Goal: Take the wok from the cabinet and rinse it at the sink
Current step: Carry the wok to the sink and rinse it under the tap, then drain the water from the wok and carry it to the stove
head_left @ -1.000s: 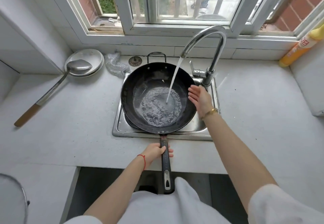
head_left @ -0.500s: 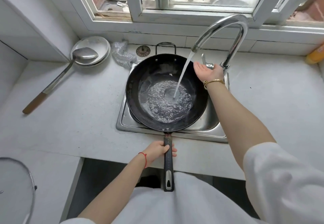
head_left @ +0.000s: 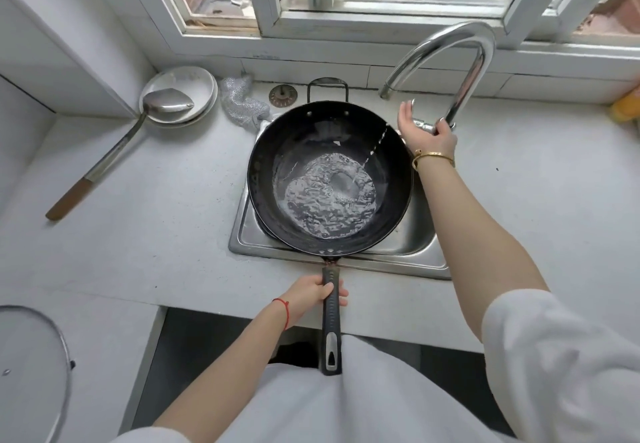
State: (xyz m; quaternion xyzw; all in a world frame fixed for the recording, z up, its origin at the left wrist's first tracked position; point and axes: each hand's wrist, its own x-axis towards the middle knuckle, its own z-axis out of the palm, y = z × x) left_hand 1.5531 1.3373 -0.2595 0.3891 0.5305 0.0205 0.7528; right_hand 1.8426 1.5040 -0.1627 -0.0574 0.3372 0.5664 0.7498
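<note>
A black wok (head_left: pixel 298 144) sits over the steel sink (head_left: pixel 420 234), with rippling water pooled in its bottom. My left hand (head_left: pixel 313 292) grips the wok's long black handle (head_left: pixel 331 325) at the counter's front edge. My right hand (head_left: pixel 424 131) is at the base of the curved chrome tap (head_left: pixel 460 61), fingers curled round its lever. Only a thin broken trickle of drops falls from the spout into the wok.
Left of the sink lie a metal ladle (head_left: pixel 104 162) with a wooden grip, resting on stacked white plates (head_left: pixel 187 82), a steel scourer (head_left: pixel 242 103) and a drain plug (head_left: pixel 283 95). A glass lid (head_left: pixel 31 373) is at bottom left. A yellow bottle (head_left: pixel 627 110) stands far right.
My right hand rose from the wok's right rim to the tap lever and took hold of it. The full stream of water shrank to a few drops.
</note>
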